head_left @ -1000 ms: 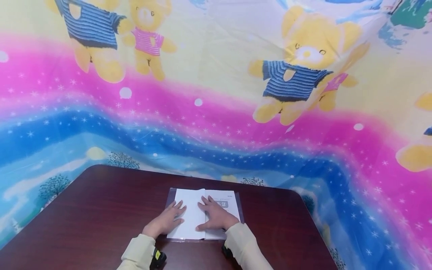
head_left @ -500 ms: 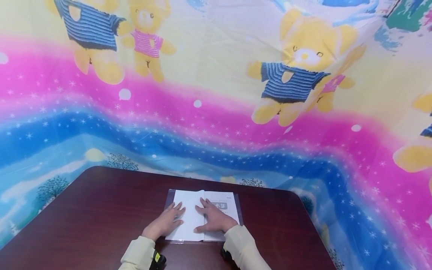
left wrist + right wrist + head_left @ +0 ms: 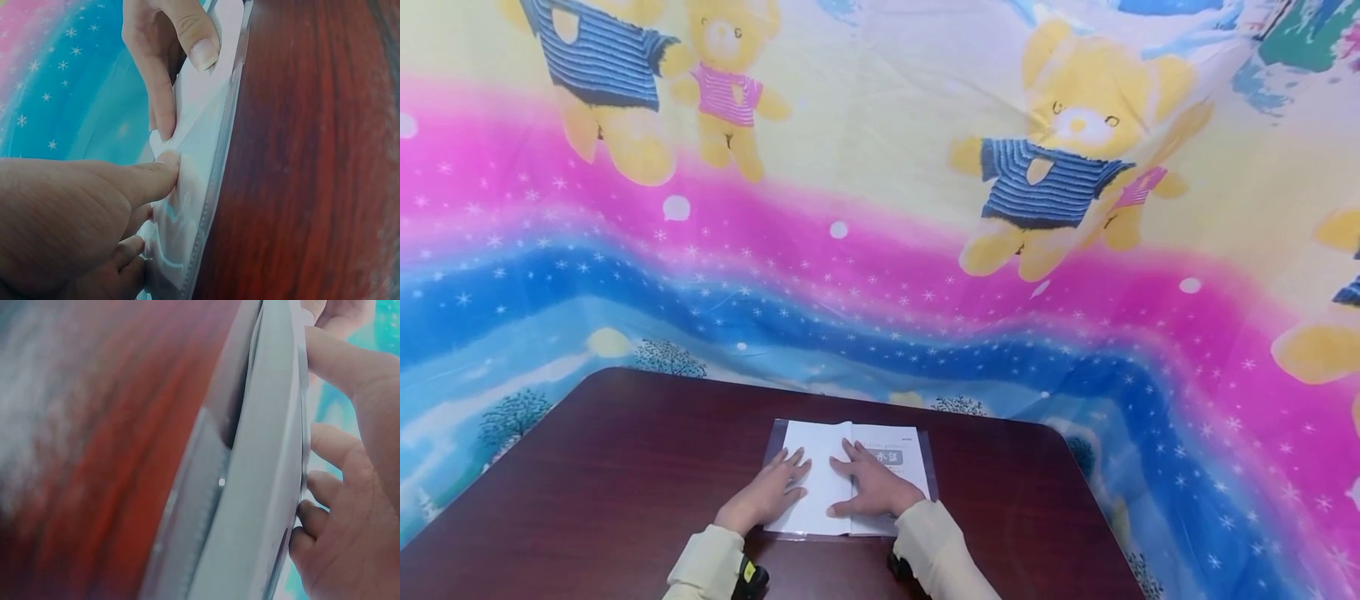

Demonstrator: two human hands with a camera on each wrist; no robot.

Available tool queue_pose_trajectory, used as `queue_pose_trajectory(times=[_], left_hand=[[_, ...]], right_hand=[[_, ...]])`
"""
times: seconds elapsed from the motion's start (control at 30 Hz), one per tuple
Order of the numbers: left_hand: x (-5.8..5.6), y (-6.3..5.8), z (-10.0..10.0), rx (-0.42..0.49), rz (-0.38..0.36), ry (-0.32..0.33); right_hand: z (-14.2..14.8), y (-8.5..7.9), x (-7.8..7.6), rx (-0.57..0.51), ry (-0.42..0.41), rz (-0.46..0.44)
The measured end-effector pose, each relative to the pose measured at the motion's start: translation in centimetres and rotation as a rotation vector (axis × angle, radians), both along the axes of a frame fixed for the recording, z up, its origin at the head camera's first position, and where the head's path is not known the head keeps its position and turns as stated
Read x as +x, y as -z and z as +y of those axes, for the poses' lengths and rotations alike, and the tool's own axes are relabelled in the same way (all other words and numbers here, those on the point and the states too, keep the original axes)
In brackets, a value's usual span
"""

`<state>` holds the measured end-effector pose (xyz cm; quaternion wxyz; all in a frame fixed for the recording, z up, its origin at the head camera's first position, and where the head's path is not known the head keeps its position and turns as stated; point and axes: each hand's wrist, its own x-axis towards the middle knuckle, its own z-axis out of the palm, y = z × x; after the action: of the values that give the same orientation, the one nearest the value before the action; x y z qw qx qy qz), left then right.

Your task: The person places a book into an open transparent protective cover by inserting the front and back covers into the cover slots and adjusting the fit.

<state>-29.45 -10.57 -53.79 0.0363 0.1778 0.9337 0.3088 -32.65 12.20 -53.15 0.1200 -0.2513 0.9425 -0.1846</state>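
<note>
An open book (image 3: 823,467) lies on the table, its left page blank white and its right page bearing a grey printed title box (image 3: 889,457). A clear plastic cover (image 3: 932,475) sticks out round its edges. My left hand (image 3: 767,493) rests on the left page with fingers spread. Near the centre fold, my right hand (image 3: 877,485) lies across the book, fingers spread and thumb towards the left page. Both hands, left (image 3: 69,219) and right (image 3: 156,44), touch the paper in the left wrist view. The right wrist view shows the book's thick page edge (image 3: 262,462) beside my right hand (image 3: 350,512).
The dark red-brown wooden table (image 3: 625,475) extends on both sides of the book. Behind it hangs a colourful cloth (image 3: 880,275) printed with teddy bears and snowflakes. Black wrist cameras (image 3: 751,575) sit below the cream sleeves (image 3: 706,557).
My right hand has slid very slightly left over the book. The left hand keeps its place on the left page, and the head view has shifted a little.
</note>
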Motion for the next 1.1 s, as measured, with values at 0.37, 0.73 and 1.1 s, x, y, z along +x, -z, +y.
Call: queue_pose_trajectory(times=[0.37, 0.73, 1.1], left_hand=[[0.0, 0.5, 0.0, 0.001, 0.007, 0.004], [0.2, 0.1, 0.0, 0.019, 0.013, 0.002], [0.0, 0.1, 0.0, 0.010, -0.006, -0.013]], right_hand=[[-0.7, -0.2, 0.3, -0.010, -0.016, -0.004], [-1.3, -0.2, 0.4, -0.023, -0.020, 0.003], [-1.0, -0.2, 0.3, -0.067, -0.040, -0.025]])
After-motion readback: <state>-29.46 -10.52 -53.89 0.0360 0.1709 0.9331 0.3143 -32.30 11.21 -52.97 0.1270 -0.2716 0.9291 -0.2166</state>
